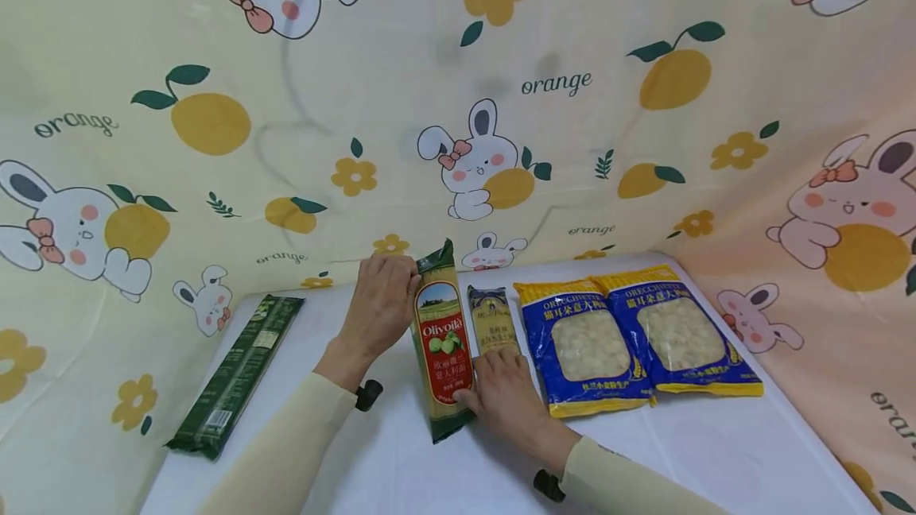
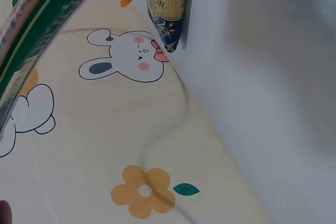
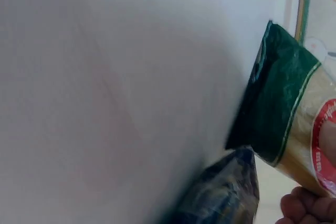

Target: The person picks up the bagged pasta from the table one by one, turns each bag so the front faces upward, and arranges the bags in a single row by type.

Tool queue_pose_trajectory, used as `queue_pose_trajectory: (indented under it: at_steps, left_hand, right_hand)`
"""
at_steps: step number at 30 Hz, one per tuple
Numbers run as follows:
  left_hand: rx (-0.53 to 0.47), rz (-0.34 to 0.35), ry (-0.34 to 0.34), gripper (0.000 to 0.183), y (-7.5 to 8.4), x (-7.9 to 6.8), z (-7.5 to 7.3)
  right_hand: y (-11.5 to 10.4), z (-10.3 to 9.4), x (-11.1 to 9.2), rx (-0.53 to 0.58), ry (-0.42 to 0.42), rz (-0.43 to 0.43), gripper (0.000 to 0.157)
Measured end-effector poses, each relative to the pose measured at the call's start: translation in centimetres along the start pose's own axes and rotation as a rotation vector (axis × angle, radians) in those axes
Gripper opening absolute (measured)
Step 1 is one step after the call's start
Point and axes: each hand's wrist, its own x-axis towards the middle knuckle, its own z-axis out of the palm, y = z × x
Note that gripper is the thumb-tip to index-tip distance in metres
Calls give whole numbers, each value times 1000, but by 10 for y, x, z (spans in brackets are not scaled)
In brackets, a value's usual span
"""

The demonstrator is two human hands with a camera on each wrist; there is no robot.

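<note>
Both hands hold a green-ended pasta packet (image 1: 441, 340) with a red Olivoilà label, its front facing up. My left hand (image 1: 382, 300) grips its upper left edge; those fingertips are mostly hidden. Lower down, my right hand (image 1: 511, 396) pinches the right edge, thumb on the label and curled fingers (image 3: 310, 205) at its side. Beneath and beside that hand lies a slim gold pasta packet (image 1: 492, 316) with a dark blue top, partly covered by it. The left wrist view shows the held packet's edge (image 2: 44, 30) close up, with the gold packet (image 2: 167, 3) beyond.
On the left of the white table (image 1: 358, 467) lies a dark green packet (image 1: 239, 376), barcode side up. Two blue and yellow orecchiette bags (image 1: 590, 348) lie on the right, overlapping slightly. A printed cloth (image 1: 401, 86) rises behind the table.
</note>
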Motion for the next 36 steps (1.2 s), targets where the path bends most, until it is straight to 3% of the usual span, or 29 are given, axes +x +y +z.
queue_pose_trajectory:
  at_steps: [5, 11, 16, 25, 31, 36]
  left_hand:
    - [89, -40, -27, 14, 2, -1, 1]
    - [173, -120, -46, 16, 5, -5, 4]
    - [220, -139, -22, 17, 2, -8, 7]
    - [224, -223, -61, 20, 1, -8, 6]
    - [220, -305, -187, 19, 3, -12, 12]
    - [231, -318, -245, 21, 0, -23, 28]
  right_hand:
    - [-3, 2, -2, 95, -2, 29, 48]
    - [-5, 4, -3, 53, 21, 27, 46]
    - [-9, 2, -3, 1, 41, 4, 48]
    - [-32, -10, -8, -27, 19, 18, 49]
    - [-47, -19, -16, -7, -38, 48, 50]
    - [-47, -18, -20, 21, -93, 78, 51]
